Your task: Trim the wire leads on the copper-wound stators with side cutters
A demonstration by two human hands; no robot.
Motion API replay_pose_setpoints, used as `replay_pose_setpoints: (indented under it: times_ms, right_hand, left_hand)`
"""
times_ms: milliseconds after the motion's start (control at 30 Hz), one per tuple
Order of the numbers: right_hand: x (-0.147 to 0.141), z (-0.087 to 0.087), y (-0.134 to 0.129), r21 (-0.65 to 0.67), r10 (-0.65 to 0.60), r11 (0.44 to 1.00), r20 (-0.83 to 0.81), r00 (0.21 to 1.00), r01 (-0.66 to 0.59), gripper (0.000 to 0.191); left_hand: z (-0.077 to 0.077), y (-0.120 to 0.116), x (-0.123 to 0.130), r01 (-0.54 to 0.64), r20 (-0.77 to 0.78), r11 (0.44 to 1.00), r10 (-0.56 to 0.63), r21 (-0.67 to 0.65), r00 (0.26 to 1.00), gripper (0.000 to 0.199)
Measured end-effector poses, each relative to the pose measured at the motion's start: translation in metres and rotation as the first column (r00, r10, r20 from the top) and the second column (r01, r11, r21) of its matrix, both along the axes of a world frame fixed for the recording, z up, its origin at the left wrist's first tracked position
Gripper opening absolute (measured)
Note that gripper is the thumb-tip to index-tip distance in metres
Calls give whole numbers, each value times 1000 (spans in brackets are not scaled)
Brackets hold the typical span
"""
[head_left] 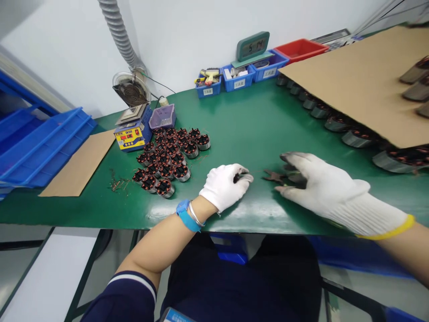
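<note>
My left hand (225,187), in a white glove with dirty fingertips, rests on the green table near its front edge. Its fingers are curled together; whatever they may hold is hidden. To the right, my right hand (321,185), also gloved, has its thumb and fingers spread around a pair of cutting pliers (275,176). The jaws point left toward my left hand, and the handles are partly covered by the right hand. Left of my left hand stands a cluster of motor stators (167,154) with copper windings, all upright.
Wire scraps (119,183) lie left of the stators. Behind them are a yellow-and-blue device (132,134), a purple bin (163,117) and a fume hose (119,31). Blue tool bins (238,81) and a clock (253,46) line the back. At right, cardboard (351,76) covers more stators.
</note>
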State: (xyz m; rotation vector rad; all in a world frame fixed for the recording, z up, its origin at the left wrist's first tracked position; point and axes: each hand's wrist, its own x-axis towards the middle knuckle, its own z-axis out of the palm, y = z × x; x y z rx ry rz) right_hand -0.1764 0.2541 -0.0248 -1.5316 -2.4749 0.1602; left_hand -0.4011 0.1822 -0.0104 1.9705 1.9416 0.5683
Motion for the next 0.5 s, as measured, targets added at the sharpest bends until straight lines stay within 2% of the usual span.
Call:
replay_pose_setpoints:
  times_ms: [67, 133, 200, 267, 367, 433, 500]
  right_hand:
    - [7, 2, 4, -20, 64, 998, 88, 994, -62, 105]
    - [19, 5, 13, -81, 127, 990, 187, 974, -113, 129]
    - [29, 8, 19, -203, 143, 975, 255, 956, -92, 133]
    - [32, 16, 19, -302, 122, 953, 314, 942, -22, 121]
    - [26, 30, 9, -316, 65, 946, 395, 916, 69, 99]
    - [22, 35, 3, -277, 64, 959, 418, 906, 60, 77]
    - [22, 31, 0, -225, 89, 974, 388, 917, 1, 47]
  left_hand:
    - [3, -2, 1, -54, 5, 999, 54, -1, 999, 43]
    - [6, -4, 1, -60, -29, 998, 60, -11, 998, 56]
    - [9, -5, 1, -39, -51, 999, 37, -24, 998, 54]
    - [11, -6, 1, -34, -58, 999, 32, -32, 998, 51]
    - [13, -7, 1, -31, -86, 998, 26, -56, 996, 46]
    - [13, -7, 1, -29, -110, 996, 20, -79, 994, 42]
    - [14, -7, 1, -32, -123, 995, 21, -91, 992, 38]
